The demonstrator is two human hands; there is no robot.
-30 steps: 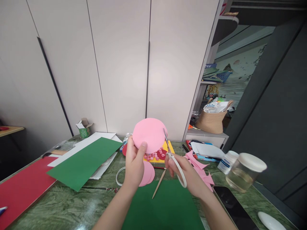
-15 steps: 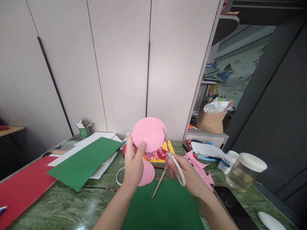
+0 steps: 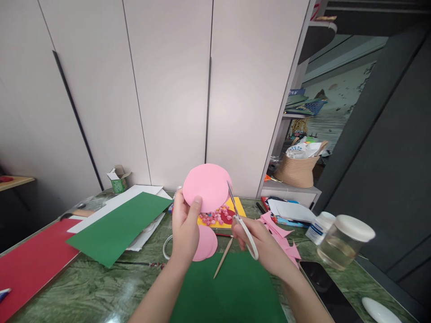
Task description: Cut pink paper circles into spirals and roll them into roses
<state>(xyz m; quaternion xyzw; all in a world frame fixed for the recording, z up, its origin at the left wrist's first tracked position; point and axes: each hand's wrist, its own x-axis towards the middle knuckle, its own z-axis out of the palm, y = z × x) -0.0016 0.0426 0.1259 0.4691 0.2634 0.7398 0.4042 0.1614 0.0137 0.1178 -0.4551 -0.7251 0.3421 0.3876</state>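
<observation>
With my left hand (image 3: 185, 233) thumb-pinching the pink disc (image 3: 205, 186) above the table (image 3: 101, 291) and my right (image 3: 264, 246) curled round the scissors (image 3: 236, 213), both have drifted slightly left together, leaving the blades at its right edge, the cut seemingly little further on.

Scissor handles (image 3: 249, 240) white; tabletop (image 3: 101, 287) green (darker streaks); basket (image 3: 298, 170) tan; held disc (image 3: 206, 187) pink.

The pink circle (image 3: 205, 186) hides some fingertips of the left hand (image 3: 185, 224), which covers part of the white ring (image 3: 164, 247), while the picture's edges cut off the pen (image 3: 4, 294), red sheet (image 3: 37, 264), nearer green sheet (image 3: 229, 296) and phone (image 3: 325, 285), and the print on the white bottle (image 3: 318, 229) is too small to read.
</observation>
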